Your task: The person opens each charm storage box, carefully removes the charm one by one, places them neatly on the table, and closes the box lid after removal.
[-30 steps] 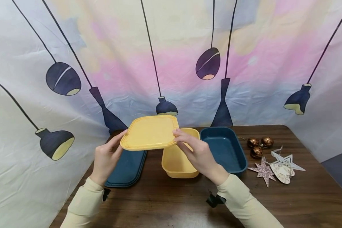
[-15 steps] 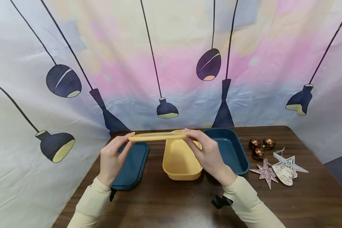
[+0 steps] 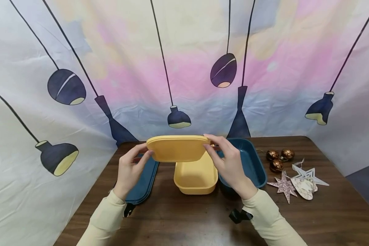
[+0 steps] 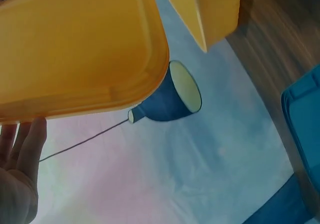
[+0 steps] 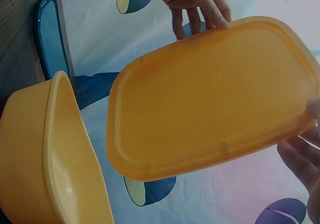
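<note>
Between both hands a yellow lid [image 3: 178, 149] is held up in the air, its underside tilted toward the head camera. My left hand [image 3: 131, 168] pinches its left edge with thumb and fingers. At the opposite edge my right hand [image 3: 229, 163] has the same kind of pinch. Below and behind the lid a yellow container [image 3: 196, 181] stands uncovered on the table, its far part partly hidden by the lid. Seen from the right wrist, the lid [image 5: 210, 99] spans the gap between the two hands.
A blue lid [image 3: 142, 186] lies on the wooden table [image 3: 184, 222] left of the yellow container. On its right stands an uncovered blue container [image 3: 249, 160]. Farther right are copper baubles [image 3: 276, 165], a pink glitter star [image 3: 284, 186], a white star [image 3: 310, 174] and a marbled heart [image 3: 304, 188].
The yellow lid has tipped from showing its top, through edge-on, to showing its underside. Both hands have shifted a little to the right with it.
</note>
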`<action>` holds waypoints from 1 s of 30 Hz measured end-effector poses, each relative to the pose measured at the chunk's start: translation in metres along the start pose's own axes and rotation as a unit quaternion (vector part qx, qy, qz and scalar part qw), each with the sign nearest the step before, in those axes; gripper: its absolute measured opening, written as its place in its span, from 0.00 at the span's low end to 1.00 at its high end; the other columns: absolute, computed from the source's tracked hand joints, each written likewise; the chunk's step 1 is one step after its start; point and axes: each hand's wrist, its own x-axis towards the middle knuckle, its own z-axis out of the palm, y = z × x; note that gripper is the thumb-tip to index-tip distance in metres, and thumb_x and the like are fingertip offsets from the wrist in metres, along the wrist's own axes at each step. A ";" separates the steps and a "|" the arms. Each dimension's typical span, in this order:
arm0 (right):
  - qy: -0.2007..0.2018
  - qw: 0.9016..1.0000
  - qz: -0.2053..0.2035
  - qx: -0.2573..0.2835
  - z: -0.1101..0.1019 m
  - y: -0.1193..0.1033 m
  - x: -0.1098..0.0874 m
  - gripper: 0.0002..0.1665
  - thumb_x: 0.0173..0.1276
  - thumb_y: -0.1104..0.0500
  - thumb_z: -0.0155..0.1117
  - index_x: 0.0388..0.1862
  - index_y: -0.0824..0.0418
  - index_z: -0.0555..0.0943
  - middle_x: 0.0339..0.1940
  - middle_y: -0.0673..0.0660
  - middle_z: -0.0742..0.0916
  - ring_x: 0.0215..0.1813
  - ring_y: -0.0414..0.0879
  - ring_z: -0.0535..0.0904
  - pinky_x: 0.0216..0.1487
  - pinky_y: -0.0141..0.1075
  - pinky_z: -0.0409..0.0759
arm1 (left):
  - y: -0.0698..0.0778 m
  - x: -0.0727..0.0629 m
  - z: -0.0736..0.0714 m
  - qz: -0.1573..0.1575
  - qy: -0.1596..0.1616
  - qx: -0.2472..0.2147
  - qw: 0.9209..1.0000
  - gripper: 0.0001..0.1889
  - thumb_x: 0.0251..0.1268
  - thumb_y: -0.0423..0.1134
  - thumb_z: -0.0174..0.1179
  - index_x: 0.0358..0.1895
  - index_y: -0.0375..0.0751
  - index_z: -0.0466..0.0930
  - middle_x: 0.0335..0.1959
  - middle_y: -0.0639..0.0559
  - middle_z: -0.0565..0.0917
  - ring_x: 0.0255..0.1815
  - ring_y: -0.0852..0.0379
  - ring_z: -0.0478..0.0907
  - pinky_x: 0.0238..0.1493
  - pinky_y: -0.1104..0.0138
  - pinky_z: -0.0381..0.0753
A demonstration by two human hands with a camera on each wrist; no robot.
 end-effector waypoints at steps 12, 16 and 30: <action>-0.024 0.997 0.067 0.007 -0.002 0.014 -0.012 0.25 0.64 0.64 0.75 0.60 0.56 0.82 0.51 0.51 0.86 0.49 0.45 0.85 0.46 0.41 0.86 | 0.004 -0.001 0.007 -0.025 -0.015 -0.040 0.999 0.13 0.68 0.30 0.65 0.53 0.37 0.86 0.42 0.47 0.88 0.43 0.60 0.84 0.39 0.74 0.84; -0.037 0.995 0.089 0.007 0.000 0.022 -0.021 0.20 0.64 0.63 0.75 0.54 0.55 0.85 0.47 0.49 0.86 0.48 0.44 0.85 0.47 0.40 0.86 | 0.006 0.002 0.009 -0.035 -0.009 -0.062 0.997 0.13 0.67 0.26 0.64 0.54 0.36 0.85 0.43 0.49 0.88 0.42 0.64 0.84 0.38 0.74 0.83; -0.068 0.994 0.088 0.015 0.000 0.042 -0.044 0.25 0.63 0.64 0.75 0.59 0.55 0.83 0.46 0.50 0.88 0.47 0.43 0.85 0.42 0.45 0.87 | 0.006 0.010 0.015 -0.075 0.002 -0.136 0.988 0.13 0.69 0.23 0.61 0.54 0.32 0.84 0.42 0.45 0.87 0.40 0.61 0.86 0.40 0.67 0.86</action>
